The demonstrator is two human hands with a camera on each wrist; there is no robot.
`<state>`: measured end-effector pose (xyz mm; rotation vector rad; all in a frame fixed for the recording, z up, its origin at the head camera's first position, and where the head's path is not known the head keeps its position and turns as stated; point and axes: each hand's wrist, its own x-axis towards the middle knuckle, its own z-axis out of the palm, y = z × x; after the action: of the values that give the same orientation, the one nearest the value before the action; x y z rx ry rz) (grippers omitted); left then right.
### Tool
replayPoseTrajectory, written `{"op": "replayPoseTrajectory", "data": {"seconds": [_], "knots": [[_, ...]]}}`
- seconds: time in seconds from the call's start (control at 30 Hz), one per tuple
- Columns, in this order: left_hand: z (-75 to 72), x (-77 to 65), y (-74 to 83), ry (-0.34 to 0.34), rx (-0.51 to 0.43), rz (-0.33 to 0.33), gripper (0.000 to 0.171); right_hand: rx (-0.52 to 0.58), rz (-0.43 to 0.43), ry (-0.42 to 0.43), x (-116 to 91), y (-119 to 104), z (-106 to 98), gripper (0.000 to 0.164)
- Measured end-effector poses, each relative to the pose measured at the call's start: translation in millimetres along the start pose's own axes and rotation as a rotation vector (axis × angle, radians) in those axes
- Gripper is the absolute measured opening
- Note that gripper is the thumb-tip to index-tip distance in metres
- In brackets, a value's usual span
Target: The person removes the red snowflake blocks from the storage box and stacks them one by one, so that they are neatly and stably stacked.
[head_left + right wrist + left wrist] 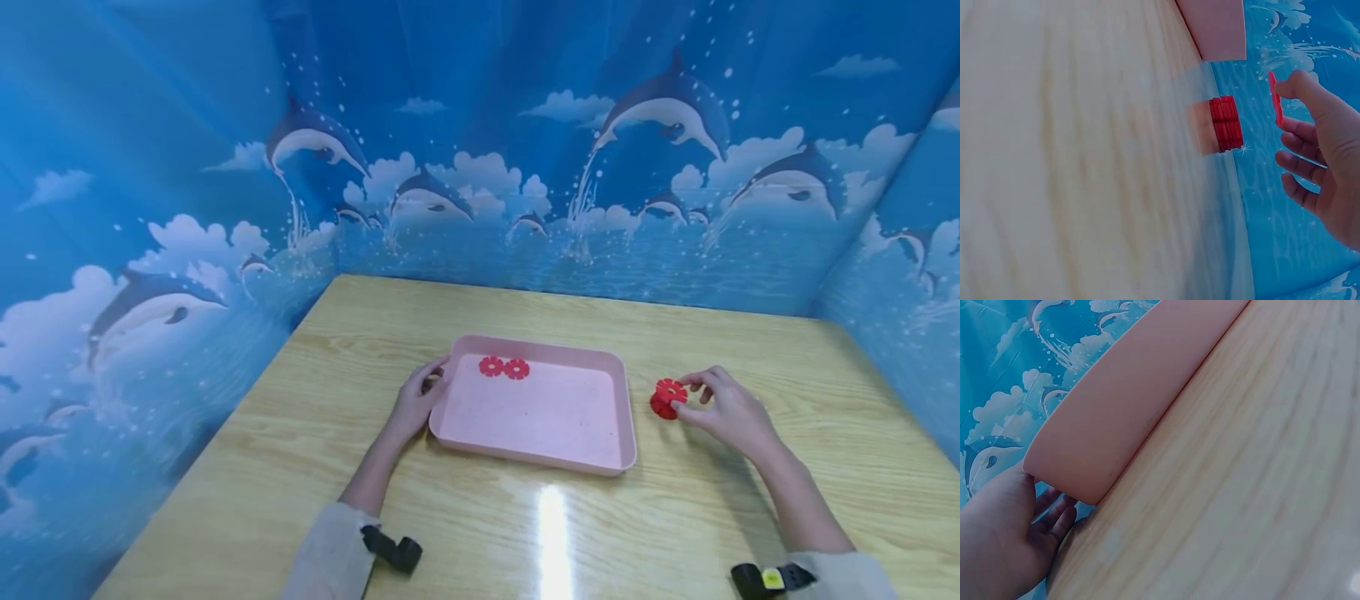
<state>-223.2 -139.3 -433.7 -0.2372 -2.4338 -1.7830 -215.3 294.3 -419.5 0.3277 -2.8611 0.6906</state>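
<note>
My right hand (723, 408) pinches a red notched disc (1275, 100) between thumb and finger, held above a short stack of red discs (1227, 124) on the table. In the head view the held disc overlaps the stack (662, 407). My left hand (416, 402) rests at the left end of a pink tray (532, 461); in the left wrist view its thumb lies near the rim and the fingers curl by the outer wall (1129, 406). Inside the tray, near its back left corner, two red flower-shaped discs (516, 369) lie side by side.
The pink tray sits mid-table on a light wood tabletop (300, 467), the disc stack to its right. A blue curtain (480, 150) printed with dolphins stands along the table's back and sides. A bright light reflection (553, 542) shows on the near tabletop.
</note>
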Motion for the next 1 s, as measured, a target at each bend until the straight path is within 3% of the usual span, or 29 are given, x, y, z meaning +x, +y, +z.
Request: {"op": "replayPoseTrajectory", "data": {"seconds": [0.2,0.43,0.6,0.8,1.0], "knots": [[0.6,1.1,-1.6,0.000,0.010,0.000,0.037,0.007,0.015,-0.031,0.5,5.6,4.4,0.039],[2.3,13.6,-38.6,0.014,-0.005,0.018,0.038,0.003,0.006,-0.015,-0.1,13.6,12.2,0.036],[2.4,14.2,-43.3,0.022,0.006,0.055,0.037,0.008,0.015,-0.008,-0.3,15.9,16.1,0.037],[1.6,12.9,-39.5,0.017,0.007,0.028,0.038,0.000,0.023,-0.002,-1.3,17.4,17.8,0.040],[-0.5,2.7,-11.0,0.001,0.002,0.031,0.037,-0.005,0.030,0.007,-2.6,18.2,20.0,0.040]]}}
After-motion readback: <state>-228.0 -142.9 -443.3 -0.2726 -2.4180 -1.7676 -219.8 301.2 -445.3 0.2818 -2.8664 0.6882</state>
